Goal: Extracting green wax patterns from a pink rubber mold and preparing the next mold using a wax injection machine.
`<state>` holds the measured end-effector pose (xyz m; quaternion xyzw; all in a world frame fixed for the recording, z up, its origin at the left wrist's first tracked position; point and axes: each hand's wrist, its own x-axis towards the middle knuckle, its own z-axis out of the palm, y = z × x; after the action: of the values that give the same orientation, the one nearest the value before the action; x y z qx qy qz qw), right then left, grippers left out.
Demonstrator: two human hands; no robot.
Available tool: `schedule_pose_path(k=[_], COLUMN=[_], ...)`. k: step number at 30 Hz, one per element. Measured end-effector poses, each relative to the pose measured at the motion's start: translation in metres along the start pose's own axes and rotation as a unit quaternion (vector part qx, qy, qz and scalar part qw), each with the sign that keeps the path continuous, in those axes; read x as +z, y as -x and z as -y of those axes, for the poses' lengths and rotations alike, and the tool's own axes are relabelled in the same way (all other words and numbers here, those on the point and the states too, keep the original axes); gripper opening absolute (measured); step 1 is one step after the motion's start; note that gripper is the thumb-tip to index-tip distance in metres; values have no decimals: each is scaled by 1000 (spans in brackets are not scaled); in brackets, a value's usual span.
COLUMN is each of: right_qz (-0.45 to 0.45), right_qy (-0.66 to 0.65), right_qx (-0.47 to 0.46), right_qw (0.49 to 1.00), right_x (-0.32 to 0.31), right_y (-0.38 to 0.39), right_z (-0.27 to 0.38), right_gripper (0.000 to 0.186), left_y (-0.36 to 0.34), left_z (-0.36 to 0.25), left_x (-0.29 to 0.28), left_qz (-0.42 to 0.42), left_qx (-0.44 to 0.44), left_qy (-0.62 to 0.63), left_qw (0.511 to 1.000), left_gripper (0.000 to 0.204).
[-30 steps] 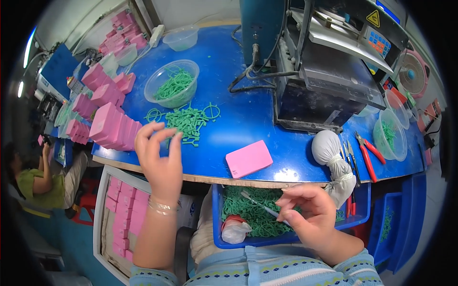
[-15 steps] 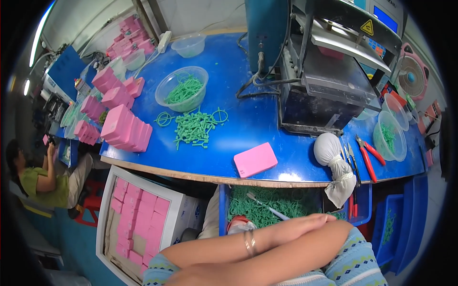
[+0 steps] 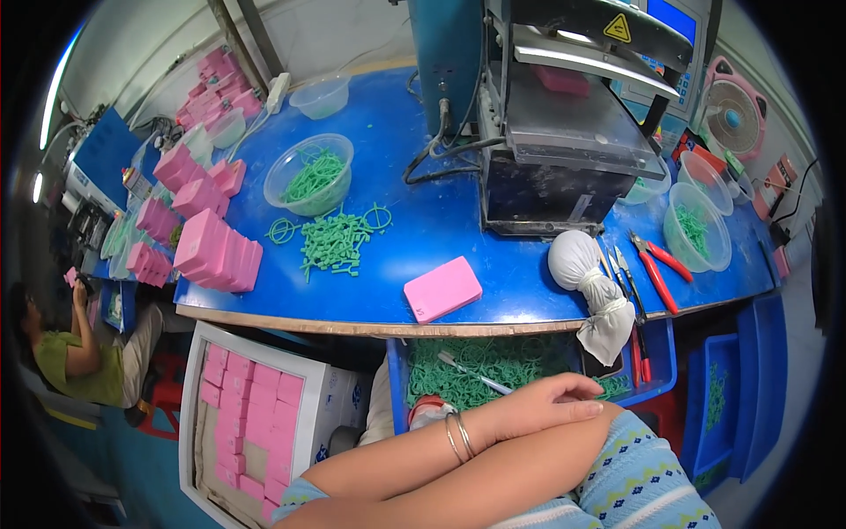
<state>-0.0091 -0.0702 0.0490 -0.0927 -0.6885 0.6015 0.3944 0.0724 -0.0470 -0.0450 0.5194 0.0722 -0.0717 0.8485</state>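
you look to be paused between steps rather than in the middle of one: your forearms are crossed low in front of you, and your left hand point(image 3: 557, 404) rests over your right forearm, fingers loosely together and pinching nothing that shows. your right hand runs out past the lower edge, so i cannot tell how it is held. the pale brush point(image 3: 480, 377) lies untouched just beyond your left hand and to its left, on the tangled green strips point(image 3: 423, 379) in the blue tray point(image 3: 663, 363). farther ahead, also to that hand's left, the pink block point(image 3: 443, 289) sits near the front edge of the desk point(image 3: 502, 286), with the pile of small green pieces point(image 3: 332, 244) well beyond it on the same side. the white cloth bundle point(image 3: 573, 258) is ahead and slightly right, its tail hanging over the tray (another pink block point(image 3: 564, 81) shows in the machine point(image 3: 551, 189), well out ahead of your hand). as i judge it, any next move calls for uncrossing your arms first, then lifting the left hand clear of the brush handle and the cloth's tail
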Motion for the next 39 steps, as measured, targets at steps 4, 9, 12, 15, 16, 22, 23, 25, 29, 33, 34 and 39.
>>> schedule_pose_path(k=[4, 9, 12, 15, 16, 22, 23, 25, 29, 33, 34, 39], right_qz=[-15, -33, -16, -44, -55, -85, -66, -92, -253, -311, -311, -333], right_qy=[25, 55, 15, 42, 70, 129, 148, 225, 497, 596, 596, 628], right_qx=[-11, 0, -8, -6, -28, -103, -126, -89, -4, 51, 55, -63], right_qw=[1000, 998, 1000, 998, 996, 983, 979, 966, 830, 739, 739, 701], right_x=[-3, -10, -8, -12, -14, -50, -58, -73, -81, -101, -101, -85], right_y=[9, 10, 10, 17, 21, 59, 70, 93, 124, 135, 138, 132], right_z=[-3, 1, -2, -7, -9, 7, 11, 15, 13, 23, 21, 6], right_gripper=[21, 22, 22, 21, 21, 18, 21, 17, 32, 57, 57, 46], left_y=[7, 2, -1, 11, 17, 64, 62, 61, 71, 67, 63, 57], left_z=[-4, -12, -4, -16, -25, -79, -80, -85, -63, -46, -47, -36], left_x=[-5, -4, -1, -8, -7, -14, -24, -41, -75, -48, -40, -36], left_qz=[19, 29, 46, 45, 49, -169, -275, -428, -439, -356, -355, -284], left_qx=[10, -23, 9, -32, -34, 201, 294, 232, 125, 310, 309, 369], left_qy=[-33, -160, -23, -128, -127, -367, -535, -684, -735, -254, -251, 61], left_qw=[999, 986, 999, 990, 990, 892, 743, 542, 502, 844, 846, 883], left_gripper=[33, 40, 44, 44, 44, 17, 29, 51, 64, 44, 44, 35])
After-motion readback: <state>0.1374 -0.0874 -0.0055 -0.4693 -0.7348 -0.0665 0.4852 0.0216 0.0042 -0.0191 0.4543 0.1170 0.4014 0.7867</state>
